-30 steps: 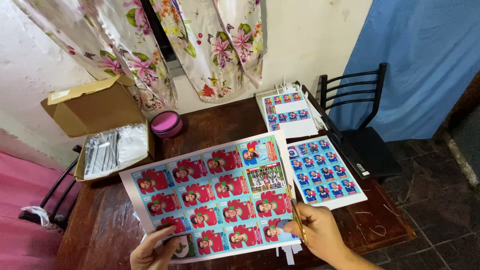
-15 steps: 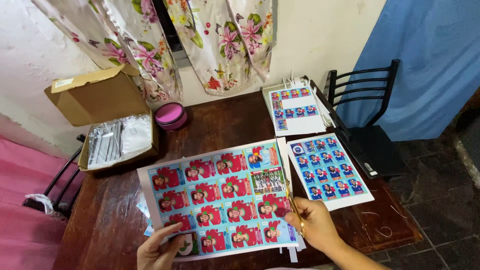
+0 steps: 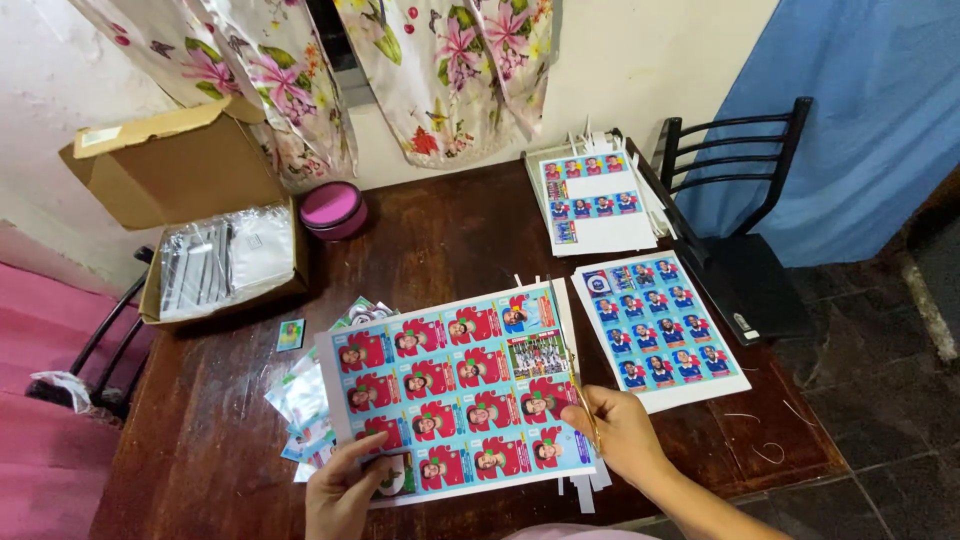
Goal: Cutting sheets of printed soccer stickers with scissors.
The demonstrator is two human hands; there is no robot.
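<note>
Holding a printed sticker sheet (image 3: 455, 385) of red and light-blue portrait panels just above a dark wooden table (image 3: 450, 230), a person pinches its lower edge with the left hand (image 3: 345, 490), while the right hand (image 3: 620, 435) grips its right margin together with a thin gold-coloured tool, seemingly scissors (image 3: 583, 400), both hands clamped on the paper. Thin, light and floppy, the sheet looks likely to sag or crease unless held at opposite edges. Loose cut stickers (image 3: 305, 395) lie beneath its left side; a blue sheet (image 3: 660, 330) sits just beside it on the right, a part-empty sheet (image 3: 595, 200) further back. An open cardboard box (image 3: 190, 200) and pink tin (image 3: 333, 210) stand towards the curtained wall
</note>
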